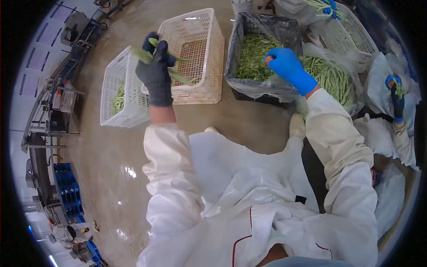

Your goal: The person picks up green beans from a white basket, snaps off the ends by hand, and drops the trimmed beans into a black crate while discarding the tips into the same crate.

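Observation:
My left hand (156, 73), in a dark knitted glove, is closed around a few long green beans (178, 76) that stick out on both sides. It is above the gap between a white crate (126, 111) with some beans inside and a taller white crate (213, 58). My right hand (287, 66), in a blue glove, is closed on a small orange object (268, 59); its kind is hidden by the fingers. Below that hand is a black crate (231, 53) lined with plastic, holding green bean trimmings (255, 55).
A plastic bag of long beans (329, 78) lies right of the black crate. Co-workers' gloved hands (330, 9) appear at top right and at the far right (393, 84), with beans. Another white crate (367, 38) stands there. Machinery (80, 29) lines the left. The floor (111, 164) looks wet.

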### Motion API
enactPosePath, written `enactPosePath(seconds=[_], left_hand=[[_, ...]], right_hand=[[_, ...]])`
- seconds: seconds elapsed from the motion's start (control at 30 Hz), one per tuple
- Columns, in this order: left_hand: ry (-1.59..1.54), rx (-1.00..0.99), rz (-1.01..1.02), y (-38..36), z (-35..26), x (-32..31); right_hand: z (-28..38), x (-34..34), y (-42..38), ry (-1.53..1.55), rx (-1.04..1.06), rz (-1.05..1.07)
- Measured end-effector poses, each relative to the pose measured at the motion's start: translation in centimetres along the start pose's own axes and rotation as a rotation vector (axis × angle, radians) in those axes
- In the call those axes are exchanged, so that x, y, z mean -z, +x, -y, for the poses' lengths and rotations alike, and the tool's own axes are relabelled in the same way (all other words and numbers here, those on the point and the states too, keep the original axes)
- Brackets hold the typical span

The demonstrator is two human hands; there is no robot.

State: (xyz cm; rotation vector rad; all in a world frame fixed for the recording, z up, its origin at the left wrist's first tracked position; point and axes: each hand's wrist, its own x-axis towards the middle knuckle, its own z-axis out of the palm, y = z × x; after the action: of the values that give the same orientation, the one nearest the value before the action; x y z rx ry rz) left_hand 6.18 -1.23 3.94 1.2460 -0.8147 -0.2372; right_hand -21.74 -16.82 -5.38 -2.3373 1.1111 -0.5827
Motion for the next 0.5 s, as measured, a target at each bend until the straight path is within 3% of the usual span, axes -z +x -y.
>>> enactPosePath(seconds=[0.1,0.2,0.27,0.4,0.5], left_hand=[[0.179,0.182,-0.193,3.0,6.8,3.4],[-0.071,0.51,0.044,1.4,6.8,2.6],[-0.067,0.584,0.343,0.4,6.1,1.3],[-0.163,0.699,0.744,-2.8,3.6,-2.1],[-0.023,0.734,0.888,-5.1,2.9,-3.8]], right_hand=[[-1.5,0.0,0.4,-0.096,0.0,-0.164],[-0.8,0.6,0.3,-0.215,-0.041,-0.213],[0.2,1.3,0.3,-0.194,-0.004,-0.235],[2.1,1.1,0.5,0.211,0.209,-0.149],[4.0,0.1,0.3,0.44,0.386,-0.053]])
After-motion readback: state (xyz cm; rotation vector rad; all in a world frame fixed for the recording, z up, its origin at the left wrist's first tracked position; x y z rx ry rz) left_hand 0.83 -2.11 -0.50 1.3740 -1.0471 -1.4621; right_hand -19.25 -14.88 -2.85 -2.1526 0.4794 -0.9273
